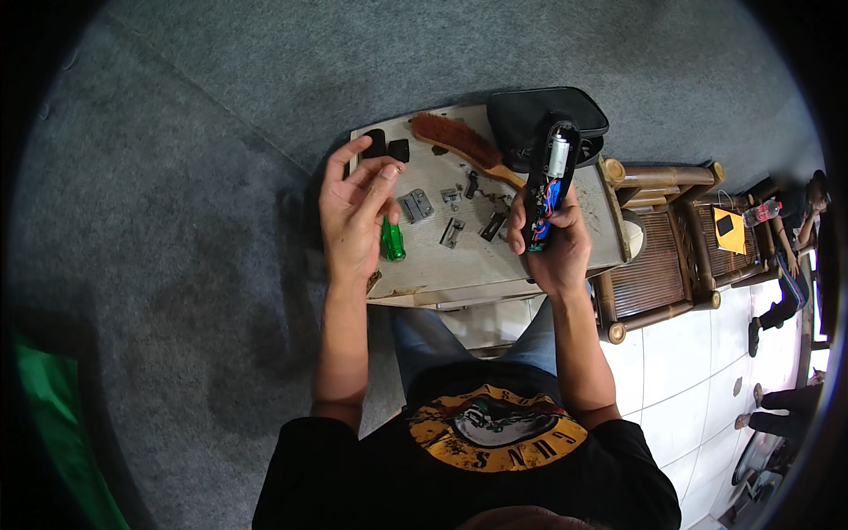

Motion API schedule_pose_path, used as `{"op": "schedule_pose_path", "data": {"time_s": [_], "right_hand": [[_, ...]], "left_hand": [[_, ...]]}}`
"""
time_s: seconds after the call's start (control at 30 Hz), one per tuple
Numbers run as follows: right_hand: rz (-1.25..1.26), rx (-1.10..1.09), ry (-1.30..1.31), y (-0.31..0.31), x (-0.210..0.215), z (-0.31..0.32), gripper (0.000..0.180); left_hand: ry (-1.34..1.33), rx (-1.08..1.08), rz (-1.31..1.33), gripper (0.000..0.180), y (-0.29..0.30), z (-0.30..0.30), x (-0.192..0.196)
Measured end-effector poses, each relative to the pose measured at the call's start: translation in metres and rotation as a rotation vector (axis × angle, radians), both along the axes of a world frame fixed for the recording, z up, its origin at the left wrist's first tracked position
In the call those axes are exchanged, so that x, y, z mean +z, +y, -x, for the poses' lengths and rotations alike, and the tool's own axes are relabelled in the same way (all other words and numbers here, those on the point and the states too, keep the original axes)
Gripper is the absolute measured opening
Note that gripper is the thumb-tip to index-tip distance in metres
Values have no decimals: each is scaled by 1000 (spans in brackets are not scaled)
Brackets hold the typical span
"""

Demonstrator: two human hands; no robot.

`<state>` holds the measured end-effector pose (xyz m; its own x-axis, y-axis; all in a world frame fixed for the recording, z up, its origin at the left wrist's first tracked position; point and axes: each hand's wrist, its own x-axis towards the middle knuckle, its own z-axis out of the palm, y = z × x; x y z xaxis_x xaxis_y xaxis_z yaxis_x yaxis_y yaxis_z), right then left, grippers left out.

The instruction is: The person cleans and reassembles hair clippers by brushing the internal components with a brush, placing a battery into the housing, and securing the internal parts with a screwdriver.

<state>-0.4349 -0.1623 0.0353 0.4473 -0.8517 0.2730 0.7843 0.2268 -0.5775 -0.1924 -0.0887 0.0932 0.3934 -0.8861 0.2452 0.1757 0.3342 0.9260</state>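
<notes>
My right hand (556, 252) grips an opened black hair clipper body (548, 181), held upright, with a silver motor at its top and red and blue wires showing inside. My left hand (355, 212) is raised over the left part of a small pale table (459, 274), fingers pinched together; whether it holds a tiny part I cannot tell. A green-handled screwdriver (391, 240) lies just under that hand. Small metal clipper parts (452, 231) lie scattered on the table between both hands.
A wooden brush with brown bristles (455, 140) and a black zip case (530, 113) lie at the table's far side, with two black caps (386, 146) at its far left. A bamboo chair (667, 256) stands to the right. Other people sit at the far right (795, 221).
</notes>
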Motion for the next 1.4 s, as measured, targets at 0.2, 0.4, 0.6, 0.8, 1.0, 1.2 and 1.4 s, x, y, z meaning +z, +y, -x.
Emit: {"op": "schedule_pose_path", "data": {"time_s": [0.2, 0.4, 0.6, 0.8, 1.0, 1.2, 1.4], "right_hand": [[-18, 41, 42, -2, -1, 4, 61], [-45, 157, 83, 4, 5, 9, 56], [32, -14, 351, 10, 13, 4, 58], [-49, 171, 134, 1, 9, 13, 45], [-76, 277, 45, -5, -4, 9, 53], [-128, 407, -58, -2, 3, 10, 62], [-82, 176, 117, 3, 5, 8, 51]], "left_hand": [[-705, 167, -73, 47, -23, -7, -5], [-1178, 90, -250, 54, -40, -1, -1], [-1446, 52, -116, 55, -58, -11, -19], [-1465, 58, -103, 47, -59, -9, -14], [-1446, 117, -10, 28, -48, -1, 3], [-944, -23, -50, 25, -21, 40, 19], [-537, -108, 42, 50, -18, 77, -18]]}}
